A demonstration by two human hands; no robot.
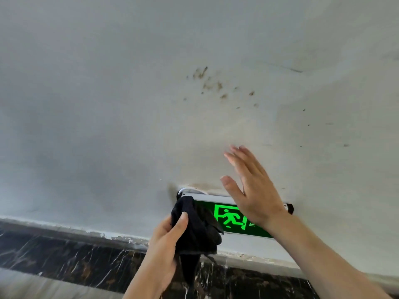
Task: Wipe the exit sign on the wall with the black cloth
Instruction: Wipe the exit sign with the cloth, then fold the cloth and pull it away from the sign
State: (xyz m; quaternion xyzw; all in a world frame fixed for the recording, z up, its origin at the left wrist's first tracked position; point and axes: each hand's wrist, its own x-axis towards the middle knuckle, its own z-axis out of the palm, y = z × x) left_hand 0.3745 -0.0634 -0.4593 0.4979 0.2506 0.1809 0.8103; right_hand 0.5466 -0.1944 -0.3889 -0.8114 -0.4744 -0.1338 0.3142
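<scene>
A green lit exit sign (230,219) with a running figure is fixed low on the white wall, just above the skirting. My left hand (167,238) grips a bunched black cloth (197,227) and holds it against the sign's left end, covering that part. My right hand (250,184) is spread flat with fingers apart, held in front of the sign's right half and the wall above it. It hides most of the sign's lettering.
The white wall (108,104) carries brown stains (207,83) above the sign. A dark marble skirting (75,253) with white veins runs along the bottom. A white cable (190,189) loops out at the sign's top left corner.
</scene>
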